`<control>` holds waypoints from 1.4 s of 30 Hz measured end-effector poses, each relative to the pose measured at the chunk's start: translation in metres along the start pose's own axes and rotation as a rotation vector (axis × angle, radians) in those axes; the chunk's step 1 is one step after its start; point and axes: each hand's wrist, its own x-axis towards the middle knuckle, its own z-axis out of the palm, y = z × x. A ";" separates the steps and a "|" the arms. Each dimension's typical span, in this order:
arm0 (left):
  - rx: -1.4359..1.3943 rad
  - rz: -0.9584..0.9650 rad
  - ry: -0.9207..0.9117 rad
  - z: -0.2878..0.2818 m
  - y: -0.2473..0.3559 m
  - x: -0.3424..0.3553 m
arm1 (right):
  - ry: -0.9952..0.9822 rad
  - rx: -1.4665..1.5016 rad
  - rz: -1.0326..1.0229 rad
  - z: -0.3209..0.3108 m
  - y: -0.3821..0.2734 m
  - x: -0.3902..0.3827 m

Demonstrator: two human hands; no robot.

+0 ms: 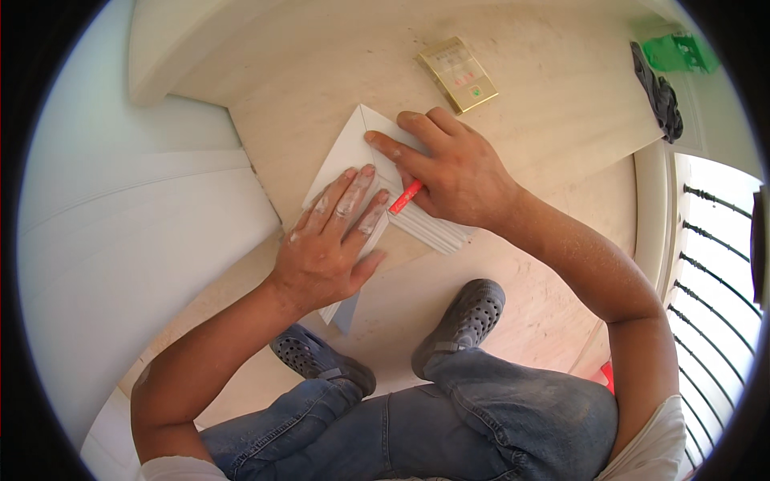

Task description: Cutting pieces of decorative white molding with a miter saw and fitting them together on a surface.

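Two white ridged moulding pieces meet at an angled seam, forming a pointed corner (341, 148). My left hand (321, 244) lies flat across the left piece with its fingers spread, white powder or paste on them. The ridged end of the right piece (429, 228) points toward my shoes. My right hand (457, 172) is closed around a slim red stick-like tool (406, 196), perhaps a marker or cutter; its working end cannot be made out. The index finger of that hand stretches onto the moulding near the seam. Below my left hand a grey pointed end (345, 313) shows.
A flat gold box (459, 74) lies on the beige stone step (321, 56). Dark cloth (659, 92) and a green plastic item (682, 53) are at the far right. Black railing bars (714, 240) run along the right. My grey clogs (461, 325) rest below the moulding; a white wall (144, 208) stands left.
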 end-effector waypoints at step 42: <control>-0.081 0.048 0.021 -0.001 -0.005 -0.002 | -0.014 0.040 0.057 0.010 0.000 0.023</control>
